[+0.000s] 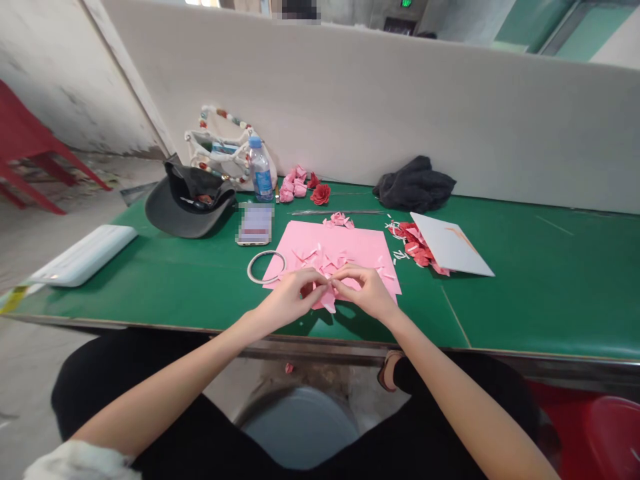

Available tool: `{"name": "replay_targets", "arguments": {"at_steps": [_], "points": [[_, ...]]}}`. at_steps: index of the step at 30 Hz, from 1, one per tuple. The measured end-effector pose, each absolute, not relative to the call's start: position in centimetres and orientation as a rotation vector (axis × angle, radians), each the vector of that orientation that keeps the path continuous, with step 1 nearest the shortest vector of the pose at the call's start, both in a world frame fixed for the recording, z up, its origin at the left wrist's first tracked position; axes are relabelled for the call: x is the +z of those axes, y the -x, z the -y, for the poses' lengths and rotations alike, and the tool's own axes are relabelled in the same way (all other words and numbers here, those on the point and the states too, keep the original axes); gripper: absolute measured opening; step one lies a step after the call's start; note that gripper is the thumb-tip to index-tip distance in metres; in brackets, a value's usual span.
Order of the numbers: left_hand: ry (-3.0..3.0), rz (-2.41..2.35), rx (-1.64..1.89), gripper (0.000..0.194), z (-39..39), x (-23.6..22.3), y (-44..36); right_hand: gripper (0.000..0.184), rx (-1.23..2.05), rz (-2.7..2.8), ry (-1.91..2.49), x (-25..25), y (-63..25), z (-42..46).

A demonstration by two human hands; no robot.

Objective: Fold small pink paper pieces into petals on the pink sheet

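Note:
Over the near part of some pink paper sheets (pixel 303 233), my left hand (pixel 303 291) and my right hand (pixel 365 287) meet fingertip to fingertip. Both are closed in a pinch on a pink paper piece (pixel 327 305), whose pointed end hangs below the fingers. Its upper part is hidden or blends with other pink cut paper pieces (pixel 320 257) lying on the sheets just behind. Beside my left hand, a thin white ring (pixel 251 272), like a roll of narrow tape, overlaps the sheets' left edge. Folded pink paper (pixel 339 220) rests at their far edge.
Behind are a phone (pixel 255 225), a dark cap (pixel 193 203), a bottle (pixel 261 172), pink paper flowers (pixel 294 185), a red paper flower (pixel 321 195) and thin wires (pixel 340 213). Rightward, a white board (pixel 453 247) leans over red paper pieces (pixel 415 243). Black cloth (pixel 415 185) lies by the partition.

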State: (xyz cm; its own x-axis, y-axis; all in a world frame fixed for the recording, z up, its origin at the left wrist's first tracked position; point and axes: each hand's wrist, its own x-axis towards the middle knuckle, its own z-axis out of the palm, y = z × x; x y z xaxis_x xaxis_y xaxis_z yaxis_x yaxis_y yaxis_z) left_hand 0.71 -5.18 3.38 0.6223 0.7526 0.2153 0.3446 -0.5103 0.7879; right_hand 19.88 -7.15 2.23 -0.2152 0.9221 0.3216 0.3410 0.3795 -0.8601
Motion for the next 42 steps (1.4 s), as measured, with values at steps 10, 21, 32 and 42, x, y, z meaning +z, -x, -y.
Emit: {"name": "replay_targets", "arguments": {"at_steps": [10, 21, 32, 42], "points": [[-2.091, -0.870, 0.725, 0.022, 5.1, 3.3, -0.7, 0.013, 0.864, 1.704, 1.112, 2.1, -19.8, 7.2], [-1.929, -0.844, 0.707, 0.023, 4.9, 3.4, -0.8, 0.016, 0.904, 1.598, 1.135, 2.3, -20.5, 6.6], [-1.667, -0.782, 0.665, 0.022, 4.2, 3.0, -0.9, 0.016, 1.312, 1.273, 0.891, 3.5, -21.4, 6.7], [-1.491, -0.761, 0.609, 0.025, 4.2, 2.3, -1.0, 0.016, 1.201, 1.444, 0.948, 3.6, -20.6, 7.2]]}}
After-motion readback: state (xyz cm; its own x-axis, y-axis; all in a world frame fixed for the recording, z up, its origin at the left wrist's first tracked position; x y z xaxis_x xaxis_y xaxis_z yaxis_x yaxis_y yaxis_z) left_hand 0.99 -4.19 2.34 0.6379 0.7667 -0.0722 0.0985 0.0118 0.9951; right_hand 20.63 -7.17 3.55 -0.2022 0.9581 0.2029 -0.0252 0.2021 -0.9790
